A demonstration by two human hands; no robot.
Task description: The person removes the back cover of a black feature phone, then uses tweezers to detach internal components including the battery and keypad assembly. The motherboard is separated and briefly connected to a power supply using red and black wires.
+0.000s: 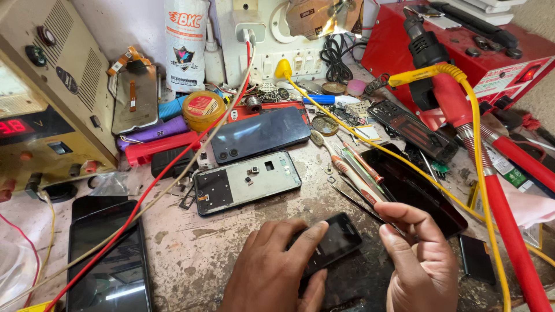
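Low on the scarred worktop, the left hand presses down over a small black component, its fingers curled over the near end and pinning it flat to the bench. The right hand sits just beside it, thumb and forefinger pinched on a pair of slim tweezers whose tips point up and away to the left. Beyond the hands lies a grey phone frame, and behind that a dark blue phone back. A black phone rests screen-up at the left, crossed by a red wire. A yellow cable runs down the right side past a red hose
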